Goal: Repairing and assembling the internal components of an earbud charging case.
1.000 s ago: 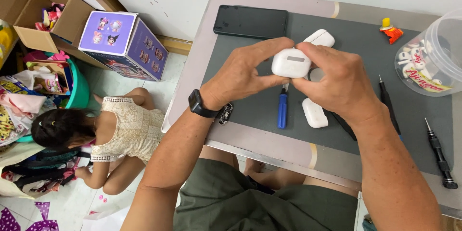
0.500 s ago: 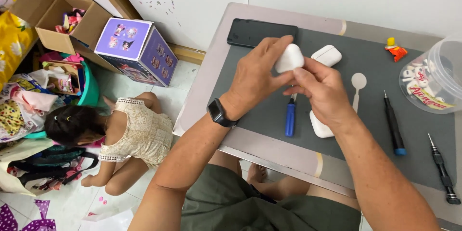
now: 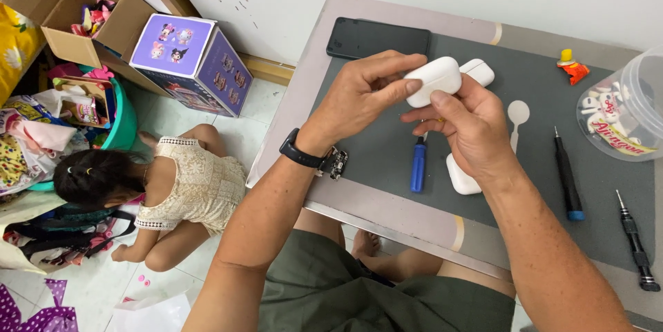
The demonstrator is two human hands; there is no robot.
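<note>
My left hand (image 3: pixel 359 97) and my right hand (image 3: pixel 469 128) hold a small white rounded case (image 3: pixel 434 80) together above a grey mat (image 3: pixel 539 159). Left fingers and thumb wrap its left end; my right thumb presses its lower side. A black watch sits on my left wrist. A second white case (image 3: pixel 478 71) lies on the mat just behind the held one. A third white piece (image 3: pixel 459 178) lies under my right hand, partly hidden. A blue-handled tool (image 3: pixel 418 165) lies below my hands.
A black phone (image 3: pixel 376 37) lies at the mat's far left. A white spoon-shaped tool (image 3: pixel 517 116), two screwdrivers (image 3: pixel 568 176) (image 3: pixel 633 239), a small red-yellow toy (image 3: pixel 572 66) and a clear tub (image 3: pixel 621 107) of small parts are on the right. A child (image 3: pixel 148 190) sits on the floor beside boxes (image 3: pixel 193 59).
My hands lifted the white case and turned it, with the left fingers shifting further over its top. The view moved closer and a little right.
</note>
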